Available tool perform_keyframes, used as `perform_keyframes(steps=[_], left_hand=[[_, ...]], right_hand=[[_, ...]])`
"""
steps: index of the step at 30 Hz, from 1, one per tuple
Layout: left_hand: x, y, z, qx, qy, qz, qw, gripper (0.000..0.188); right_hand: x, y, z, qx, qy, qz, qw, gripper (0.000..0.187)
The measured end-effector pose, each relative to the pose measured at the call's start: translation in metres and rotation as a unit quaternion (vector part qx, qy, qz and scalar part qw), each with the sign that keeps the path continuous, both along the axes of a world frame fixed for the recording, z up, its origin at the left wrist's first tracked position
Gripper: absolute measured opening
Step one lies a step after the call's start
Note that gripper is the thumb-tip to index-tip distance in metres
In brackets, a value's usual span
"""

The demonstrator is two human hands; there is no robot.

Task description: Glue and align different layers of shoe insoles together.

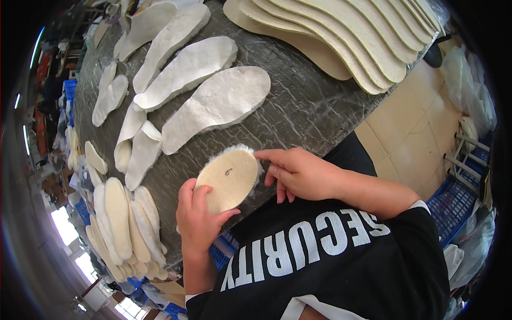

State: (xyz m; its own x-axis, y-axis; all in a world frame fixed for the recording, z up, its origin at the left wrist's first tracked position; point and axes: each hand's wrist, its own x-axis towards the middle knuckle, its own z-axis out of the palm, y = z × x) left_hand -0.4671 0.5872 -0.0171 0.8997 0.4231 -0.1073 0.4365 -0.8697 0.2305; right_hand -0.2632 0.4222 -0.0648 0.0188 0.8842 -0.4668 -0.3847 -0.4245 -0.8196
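My left hand (201, 217) grips a beige insole (234, 178) at its near end, thumb and fingers on opposite sides. White fluffy pile sticks out around its far edge, and a small dark mark shows on the flat face turned up. At the insole's right rim, the outstretched index finger of my right hand (298, 173) touches the fluffy edge. The other right fingers hang loosely bent and hold nothing. Just beyond lies a large white insole (218, 104) on the dark, shiny table cover (298, 122).
More white fleecy insoles (186, 66) lie across the table's far left. Several finished-looking insoles (117, 218) are heaped at the left edge. A fanned stack of large beige insoles (330, 40) fills the far right. Right of the table, a blue crate (453, 205) stands on the tiled floor (410, 128).
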Motion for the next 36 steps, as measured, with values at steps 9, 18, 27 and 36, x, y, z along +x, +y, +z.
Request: perform_keyframes(steps=[9, 18, 27, 36], left_hand=[[0.003, -0.009, 0.005, -0.048, -0.007, 0.005, 0.999, 0.076], [-0.012, 0.012, 0.022, -0.239, -0.034, 0.073, 0.968, 0.066], [-0.031, 0.037, 0.033, -0.315, 0.033, 0.139, 0.938, 0.02], [-0.029, 0.037, 0.01, -0.286, 0.02, 0.161, 0.944, 0.015]], right_hand=[[0.0, 0.009, 0.01, 0.165, -0.47, 0.002, 0.867, 0.089], [-0.005, 0.033, 0.001, 0.245, -0.51, 0.104, 0.818, 0.102], [-0.003, 0.031, -0.006, 0.27, -0.538, 0.076, 0.795, 0.099], [-0.003, 0.032, -0.008, 0.268, -0.555, 0.079, 0.783, 0.093]])
